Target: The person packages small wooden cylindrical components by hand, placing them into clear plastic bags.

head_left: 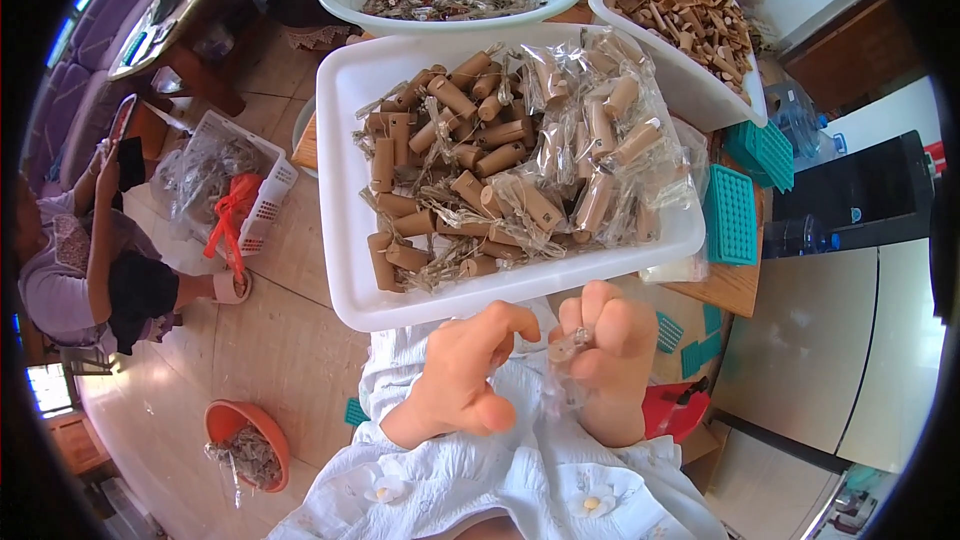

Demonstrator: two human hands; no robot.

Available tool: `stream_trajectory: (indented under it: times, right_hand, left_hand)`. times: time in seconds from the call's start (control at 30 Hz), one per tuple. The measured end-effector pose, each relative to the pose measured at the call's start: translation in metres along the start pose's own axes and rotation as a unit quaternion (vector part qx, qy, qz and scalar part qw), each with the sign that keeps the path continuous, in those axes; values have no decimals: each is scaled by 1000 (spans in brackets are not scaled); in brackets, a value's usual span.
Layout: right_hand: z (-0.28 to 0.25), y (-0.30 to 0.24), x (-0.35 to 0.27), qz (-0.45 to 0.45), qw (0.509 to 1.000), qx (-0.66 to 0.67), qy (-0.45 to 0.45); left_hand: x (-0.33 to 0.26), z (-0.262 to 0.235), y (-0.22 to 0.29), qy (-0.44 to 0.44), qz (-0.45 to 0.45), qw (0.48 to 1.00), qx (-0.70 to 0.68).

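Note:
My right hand [615, 365] is closed, its fingers curled in against a small crumpled piece of clear plastic [567, 348]; what the plastic contains, if anything, is too small to make out. To its left, my left hand [462, 368] holds nothing, with thumb and bent forefinger apart. Both hands are above my lap, just in front of a white tray [350, 306]. Tan cylinders [500, 160] with twisted cords lie heaped in the tray. On its right side, several cylinders are inside clear plastic bags [600, 130].
Behind the tray are a pale basin [345, 0] of small trinkets and a white bin [650, 70] of tan pieces. Teal baskets [731, 215] stand at right. On the floor at left are a white basket [270, 205] and an orange bucket [272, 428]. A seated person [75, 260] holds a phone.

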State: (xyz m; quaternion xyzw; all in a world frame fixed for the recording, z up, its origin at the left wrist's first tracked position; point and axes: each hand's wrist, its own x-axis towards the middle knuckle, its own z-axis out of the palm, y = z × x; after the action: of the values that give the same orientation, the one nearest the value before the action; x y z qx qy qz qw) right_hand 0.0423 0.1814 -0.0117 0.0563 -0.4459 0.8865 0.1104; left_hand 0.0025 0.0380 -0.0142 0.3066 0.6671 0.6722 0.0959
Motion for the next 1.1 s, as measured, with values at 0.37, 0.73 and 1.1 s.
stream_trajectory:
  times: [0.37, 0.73, 1.1]
  right_hand:
    - [-11, 5, 10, -98, 973, -188, 97]
    - [-58, -34, 60, -227, 759, -535, 292]
    - [-117, -35, 22, -231, 705, -613, 270]
  left_hand:
    - [2, 0, 4, 4, -51, 991, 126]
    - [-1, 4, 0, 78, -13, 997, 9]
    - [-4, 3, 4, 67, -29, 997, 32]
